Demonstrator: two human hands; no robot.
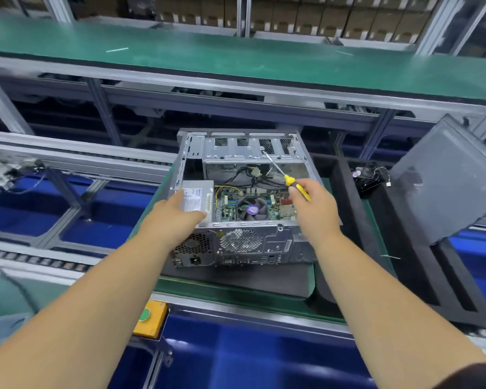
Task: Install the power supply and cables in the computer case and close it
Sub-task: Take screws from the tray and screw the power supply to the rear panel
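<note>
An open grey computer case (289,242) lies on its side on a dark mat, its rear panel facing me. The silver power supply (198,196) sits in the near left corner of the case. My left hand (174,211) rests flat on the power supply. My right hand (312,203) grips a yellow-handled screwdriver (293,185), whose tip touches the drive cage (253,148) at the far side. Black and yellow cables (251,175) lie loose above the motherboard (253,206) with its fan.
The grey side panel (443,181) leans upright at the right on black foam trays (404,248). A small black part with wires (369,175) lies behind the trays. A yellow button box (150,318) sits on the near rail. Blue bins lie below; a green conveyor shelf runs behind.
</note>
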